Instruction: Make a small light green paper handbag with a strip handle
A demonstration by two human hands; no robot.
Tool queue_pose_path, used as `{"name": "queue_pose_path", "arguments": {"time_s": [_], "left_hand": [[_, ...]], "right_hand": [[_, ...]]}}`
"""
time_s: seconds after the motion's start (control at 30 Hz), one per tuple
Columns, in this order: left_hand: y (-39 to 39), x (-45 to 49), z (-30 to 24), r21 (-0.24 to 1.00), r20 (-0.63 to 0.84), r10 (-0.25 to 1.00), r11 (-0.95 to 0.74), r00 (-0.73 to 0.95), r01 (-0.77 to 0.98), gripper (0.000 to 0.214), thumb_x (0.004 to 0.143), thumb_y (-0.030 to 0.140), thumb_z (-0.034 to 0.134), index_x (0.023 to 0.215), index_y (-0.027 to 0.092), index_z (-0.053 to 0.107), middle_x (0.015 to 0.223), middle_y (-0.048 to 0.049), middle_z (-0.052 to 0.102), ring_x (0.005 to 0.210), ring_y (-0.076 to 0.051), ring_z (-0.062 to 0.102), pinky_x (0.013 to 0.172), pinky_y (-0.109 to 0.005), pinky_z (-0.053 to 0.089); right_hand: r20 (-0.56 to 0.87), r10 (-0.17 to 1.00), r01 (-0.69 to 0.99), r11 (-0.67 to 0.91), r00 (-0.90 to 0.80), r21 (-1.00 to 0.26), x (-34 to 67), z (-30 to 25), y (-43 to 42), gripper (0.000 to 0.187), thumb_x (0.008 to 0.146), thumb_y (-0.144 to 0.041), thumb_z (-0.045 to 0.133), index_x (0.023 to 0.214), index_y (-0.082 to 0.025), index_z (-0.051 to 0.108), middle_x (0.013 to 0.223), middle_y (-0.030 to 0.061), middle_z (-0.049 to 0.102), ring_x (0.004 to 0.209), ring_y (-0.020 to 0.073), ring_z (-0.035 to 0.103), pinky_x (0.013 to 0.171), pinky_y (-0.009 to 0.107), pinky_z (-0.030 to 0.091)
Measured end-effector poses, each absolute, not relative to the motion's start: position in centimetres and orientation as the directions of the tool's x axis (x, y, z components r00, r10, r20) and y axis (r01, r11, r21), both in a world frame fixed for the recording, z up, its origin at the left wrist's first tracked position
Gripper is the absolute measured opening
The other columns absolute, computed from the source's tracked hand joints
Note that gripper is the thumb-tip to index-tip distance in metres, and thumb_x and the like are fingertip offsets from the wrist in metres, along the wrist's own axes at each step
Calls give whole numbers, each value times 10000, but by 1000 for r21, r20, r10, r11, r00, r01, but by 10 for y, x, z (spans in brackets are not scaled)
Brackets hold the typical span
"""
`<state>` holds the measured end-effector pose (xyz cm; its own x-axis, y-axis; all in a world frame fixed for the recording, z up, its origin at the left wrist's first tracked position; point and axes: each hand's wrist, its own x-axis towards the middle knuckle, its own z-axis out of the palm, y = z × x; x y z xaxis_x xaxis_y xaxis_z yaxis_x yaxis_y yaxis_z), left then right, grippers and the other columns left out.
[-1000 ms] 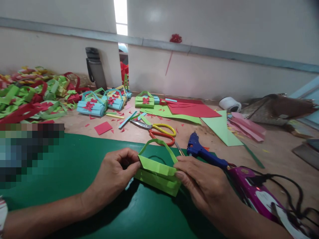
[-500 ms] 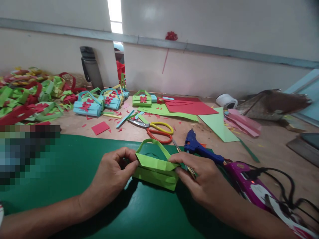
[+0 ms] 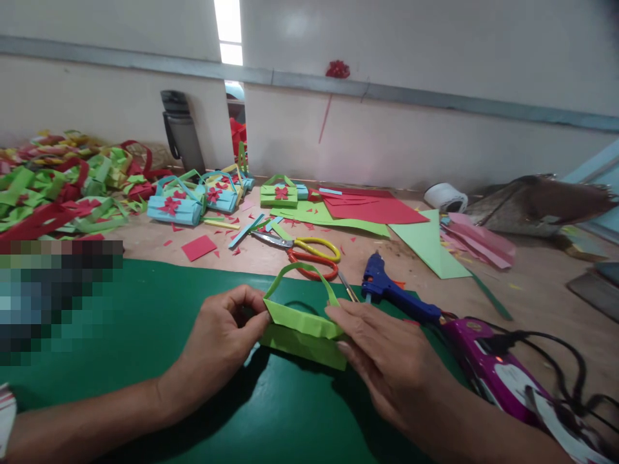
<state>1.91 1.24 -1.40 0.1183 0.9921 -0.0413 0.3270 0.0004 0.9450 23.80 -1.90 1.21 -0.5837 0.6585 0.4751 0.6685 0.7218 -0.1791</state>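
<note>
A small light-green paper basket (image 3: 300,328) with a looped handle rests on the dark green sheet (image 3: 145,322) in front of me. My left hand (image 3: 223,340) pinches its left end between thumb and fingers. My right hand (image 3: 387,361) lies against its right end, fingers pressed on the folded flap. Both hands are closed on the basket.
Red-and-yellow scissors (image 3: 309,252) lie just behind the basket. A blue glue gun (image 3: 394,291) and a purple device with black cable (image 3: 503,370) sit to the right. Finished blue and green baskets (image 3: 176,206), paper strips (image 3: 53,187), red and green sheets (image 3: 372,209), a tape roll (image 3: 445,197) and a dark bottle (image 3: 181,132) lie further back.
My right hand has slid further over the basket's right end, its fingers now flatter on the flap. The left hand keeps its pinch. The basket has barely shifted.
</note>
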Motion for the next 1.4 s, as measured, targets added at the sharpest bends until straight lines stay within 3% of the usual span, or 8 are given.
{"name": "queue_pose_path", "arguments": {"time_s": [0.13,0.37,0.53,0.63,0.73,0.97,1.13,1.4], "left_hand": [[12,19,-13,939,-24,993,-18,119,343,115,726,255,586,659,166,555,653,-3,611,572,-118,555,514,-193,458],[10,18,-19,909,111,983,-159,143,386,47,757,189,561,758,183,515,753,-1,590,636,-122,564,568,-215,466],[7,9,-21,688,447,843,-537,297,488,132,804,90,503,734,187,559,789,-6,540,720,-112,542,653,-214,435],[5,3,-25,562,455,790,-613,411,555,137,830,111,510,839,196,617,766,-12,517,680,-115,520,603,-215,416],[4,0,-31,518,445,770,-638,458,570,150,837,133,533,960,193,595,790,-22,531,693,-125,520,611,-231,418],[4,5,-29,566,397,778,-625,486,538,88,852,114,492,864,183,545,763,-5,503,679,-120,496,612,-229,404],[5,7,-24,658,361,795,-587,487,472,137,858,90,461,784,180,533,743,8,471,661,-106,482,598,-209,390],[5,5,-26,702,334,794,-570,509,428,237,873,112,444,664,166,541,724,11,427,625,-91,438,546,-191,350]], "right_hand": [[485,661,668,719,-573,-190,237,9,-15,240,875,-127,431,1068,-107,571,952,125,684,908,222,642,785,358,548],[529,637,710,699,-561,-88,237,-3,-10,195,871,-118,456,989,-121,611,849,98,693,831,208,661,743,341,552],[532,638,715,694,-557,-83,236,-3,-10,193,871,-114,462,993,-111,612,855,100,696,820,201,663,736,327,554],[550,628,715,694,-550,-77,235,-2,-10,195,867,-111,458,974,-119,621,824,91,700,810,196,671,730,311,559],[569,617,720,691,-543,-63,234,-2,-10,193,862,-105,459,955,-116,627,820,96,703,795,201,677,713,310,563],[554,628,724,687,-546,-66,233,-3,-12,193,874,-118,455,966,-115,625,844,94,704,806,199,671,737,314,555],[532,641,725,685,-553,-72,234,-2,-13,168,870,-118,468,931,-118,625,817,91,694,767,192,661,696,303,540],[517,653,723,684,-553,-90,235,-3,-11,191,843,-82,481,972,-118,618,834,97,683,745,186,639,666,289,508]]}}
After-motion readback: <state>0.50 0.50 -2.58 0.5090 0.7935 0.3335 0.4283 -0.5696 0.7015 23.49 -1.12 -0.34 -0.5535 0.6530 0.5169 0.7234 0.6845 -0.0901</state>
